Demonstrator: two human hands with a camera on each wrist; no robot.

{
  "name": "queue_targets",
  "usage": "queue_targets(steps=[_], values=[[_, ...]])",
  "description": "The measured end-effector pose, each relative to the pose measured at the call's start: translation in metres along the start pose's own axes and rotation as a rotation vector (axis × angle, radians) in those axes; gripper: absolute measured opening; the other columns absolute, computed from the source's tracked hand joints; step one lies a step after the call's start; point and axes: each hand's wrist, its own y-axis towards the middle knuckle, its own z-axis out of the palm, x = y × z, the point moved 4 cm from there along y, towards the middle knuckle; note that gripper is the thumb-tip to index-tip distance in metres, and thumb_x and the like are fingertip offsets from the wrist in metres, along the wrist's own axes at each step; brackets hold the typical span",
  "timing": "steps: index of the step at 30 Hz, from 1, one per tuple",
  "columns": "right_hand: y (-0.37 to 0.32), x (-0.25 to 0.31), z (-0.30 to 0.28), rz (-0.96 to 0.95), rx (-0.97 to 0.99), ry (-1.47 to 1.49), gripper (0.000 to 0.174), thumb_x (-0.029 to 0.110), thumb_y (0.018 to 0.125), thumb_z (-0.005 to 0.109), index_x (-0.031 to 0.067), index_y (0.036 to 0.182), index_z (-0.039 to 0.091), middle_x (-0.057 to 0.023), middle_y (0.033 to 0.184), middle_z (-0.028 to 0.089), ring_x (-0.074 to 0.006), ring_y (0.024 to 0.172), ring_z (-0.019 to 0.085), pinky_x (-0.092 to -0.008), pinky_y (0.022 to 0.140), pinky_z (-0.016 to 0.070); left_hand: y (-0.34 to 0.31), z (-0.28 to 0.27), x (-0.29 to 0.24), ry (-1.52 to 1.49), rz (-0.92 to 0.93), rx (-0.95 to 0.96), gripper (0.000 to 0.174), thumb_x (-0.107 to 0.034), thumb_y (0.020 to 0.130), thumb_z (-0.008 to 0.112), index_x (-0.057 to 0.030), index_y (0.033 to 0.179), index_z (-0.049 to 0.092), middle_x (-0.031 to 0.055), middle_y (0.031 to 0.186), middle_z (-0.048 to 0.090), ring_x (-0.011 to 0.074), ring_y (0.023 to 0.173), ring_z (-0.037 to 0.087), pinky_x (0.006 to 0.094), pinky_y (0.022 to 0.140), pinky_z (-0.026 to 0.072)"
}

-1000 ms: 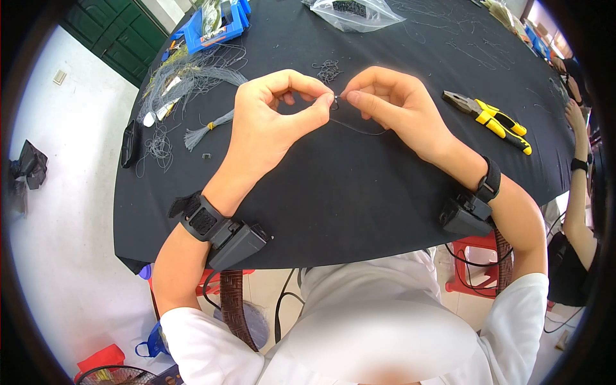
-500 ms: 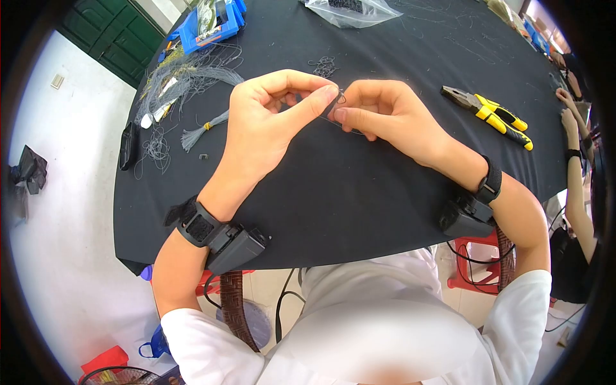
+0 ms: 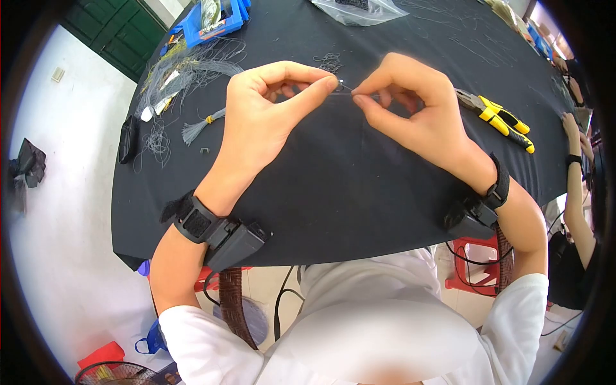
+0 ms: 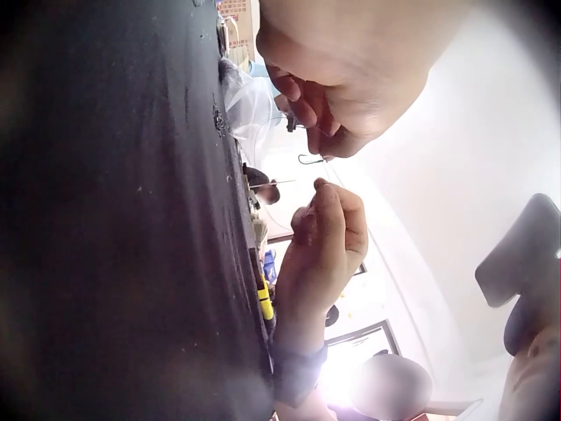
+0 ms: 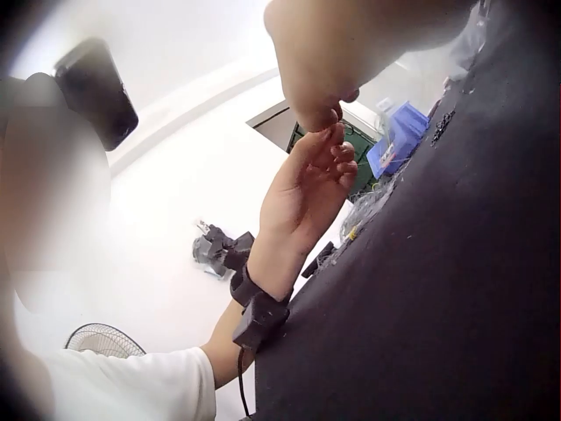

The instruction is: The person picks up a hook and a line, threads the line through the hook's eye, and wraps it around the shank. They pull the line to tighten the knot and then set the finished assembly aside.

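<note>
Thumb and index finger of the left hand (image 3: 266, 119) pinch a small dark hook (image 4: 308, 160), which juts from the fingertips in the left wrist view. A short gap to the right, the right hand (image 3: 420, 109) pinches a thin line (image 3: 346, 87) between thumb and index finger; the line runs toward the left fingertips. Both hands are raised over the black table. In the right wrist view the left hand (image 5: 302, 197) shows its palm, while the hook is too small to make out. Whether the line is tied to the hook, I cannot tell.
Yellow-black pliers (image 3: 504, 122) lie right of the right hand. Beyond the hands is a small dark pile (image 3: 330, 62). A tied line bundle (image 3: 196, 129), tangled line (image 3: 186, 74) and a blue tray (image 3: 215, 29) are left; a plastic bag (image 3: 369, 11) is at the back.
The right hand has drawn away from the left fingertips, up and to the right, with the thin line between its fingers. The left hand has barely moved.
</note>
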Motion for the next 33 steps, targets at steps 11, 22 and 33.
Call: queue_targets(steps=[11, 22, 33], values=[[0.001, 0.018, -0.005, -0.281, -0.093, -0.248, 0.014, 0.000, 0.069, 0.067, 0.0052, 0.080, 0.061, -0.0045, 0.068, 0.052, -0.0152, 0.059, 0.056, -0.0260, 0.050, 0.0427, 0.001, 0.001, 0.000, 0.091, 0.077, 0.010, 0.010, -0.009, 0.073, 0.068, -0.0034, 0.081, 0.070, 0.0001, 0.075, 0.066, 0.0030, 0.067, 0.050, 0.0193, 0.062, 0.0351], [0.002, 0.016, -0.009, -0.254, -0.166, -0.286, 0.014, 0.002, 0.068, 0.067, 0.0076, 0.080, 0.061, -0.0027, 0.066, 0.051, -0.0123, 0.053, 0.051, -0.0237, 0.047, 0.0390, 0.000, 0.006, -0.004, 0.145, 0.098, 0.098, 0.010, -0.006, 0.076, 0.066, -0.0014, 0.084, 0.068, 0.0014, 0.079, 0.066, 0.0039, 0.070, 0.053, 0.0204, 0.065, 0.0384], [-0.004, -0.022, 0.003, 0.346, 0.012, 0.314, 0.012, 0.012, 0.077, 0.064, 0.0029, 0.085, 0.062, 0.0037, 0.069, 0.057, -0.0005, 0.056, 0.044, -0.0177, 0.048, 0.0338, -0.002, 0.009, -0.006, -0.044, 0.103, 0.196, 0.012, -0.005, 0.075, 0.067, -0.0013, 0.086, 0.068, 0.0026, 0.082, 0.067, 0.0052, 0.074, 0.056, 0.0208, 0.069, 0.0386]])
